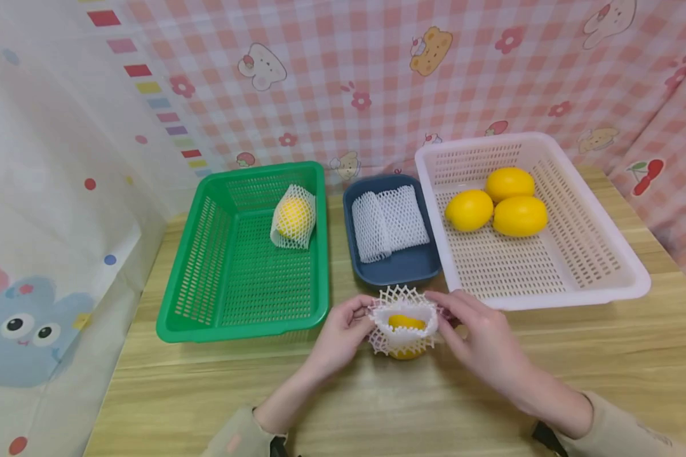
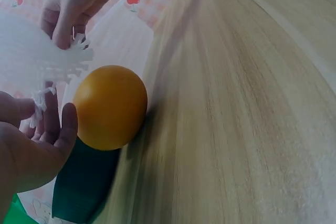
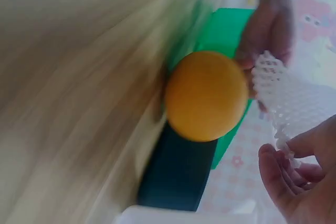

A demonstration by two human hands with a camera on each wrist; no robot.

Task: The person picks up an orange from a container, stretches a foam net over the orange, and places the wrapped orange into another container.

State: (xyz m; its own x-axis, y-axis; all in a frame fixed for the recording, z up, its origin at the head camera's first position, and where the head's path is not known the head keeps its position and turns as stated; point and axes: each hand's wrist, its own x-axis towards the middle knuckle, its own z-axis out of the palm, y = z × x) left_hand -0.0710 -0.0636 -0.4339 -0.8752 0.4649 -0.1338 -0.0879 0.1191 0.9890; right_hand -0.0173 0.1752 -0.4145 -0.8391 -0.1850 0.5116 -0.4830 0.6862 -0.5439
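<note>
A white foam net sleeve (image 1: pixel 379 339) is stretched wide between both hands, its mouth facing up. My left hand (image 1: pixel 340 333) pinches its left edge between thumb and fingers, and my right hand (image 1: pixel 486 339) pinches the right edge. Through the sleeve's opening a yellow lemon (image 1: pixel 406 322) shows. In the wrist views this lemon (image 2: pixel 110 107) stands on the wooden table, with the sleeve (image 3: pixel 270 80) held just above it. Another lemon (image 1: pixel 295 218), wrapped in the same netting, lies in the green basket (image 1: pixel 242 330) at the left.
A dark blue tray (image 1: pixel 397 273) behind the hands holds folded foam nets (image 1: pixel 403 219). To its right stands a white basket (image 1: pixel 600 295) with three bare lemons (image 1: pixel 520 216). A pink checked cloth (image 1: pixel 320 76) hangs behind the wooden table (image 1: pixel 400 412).
</note>
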